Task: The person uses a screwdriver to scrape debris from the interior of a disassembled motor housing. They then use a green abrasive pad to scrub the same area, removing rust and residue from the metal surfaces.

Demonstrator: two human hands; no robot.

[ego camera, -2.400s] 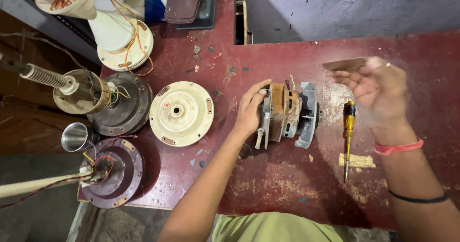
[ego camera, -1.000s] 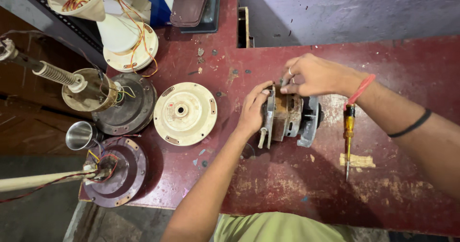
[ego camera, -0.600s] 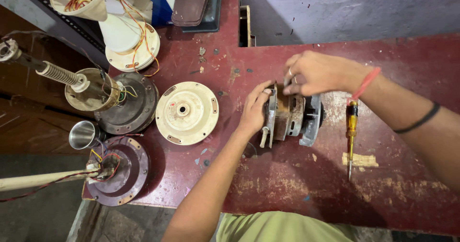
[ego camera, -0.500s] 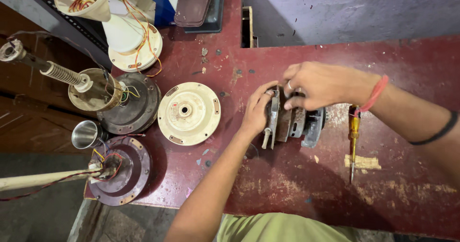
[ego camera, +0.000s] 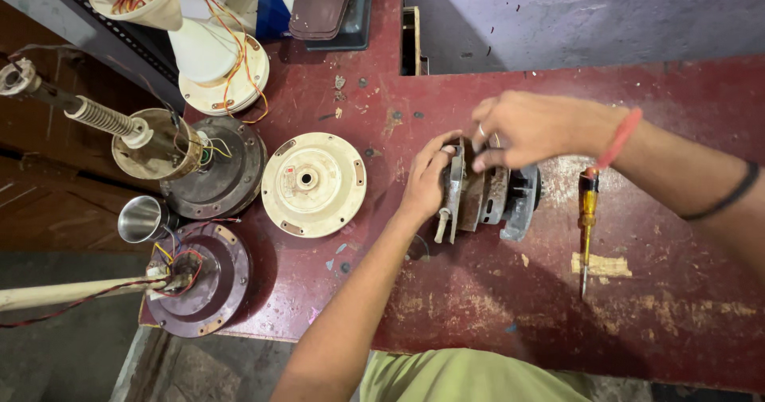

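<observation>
A small grey electric motor (ego camera: 494, 203) stands on its side on the dark red workbench (ego camera: 478, 314). My left hand (ego camera: 426, 180) grips its left end plate from the side. My right hand (ego camera: 530, 127) rests over the top of the motor, fingertips pinched on its upper edge. A red band and a black band circle my right wrist and forearm. A yellow-handled screwdriver (ego camera: 586, 225) lies on the bench just right of the motor, tip toward me.
A cream round fan cover (ego camera: 313, 183) lies left of the motor. Beyond it sit dark fan motor housings (ego camera: 213, 167) (ego camera: 199, 281) with rods and wires, a steel cup (ego camera: 142, 219), a white fan base (ego camera: 219, 67). A paper scrap (ego camera: 601, 265) lies by the screwdriver.
My right hand came down from the upper right, where it was raised and holding something, onto the top of the motor. My left hand has stayed on the motor's left end.
</observation>
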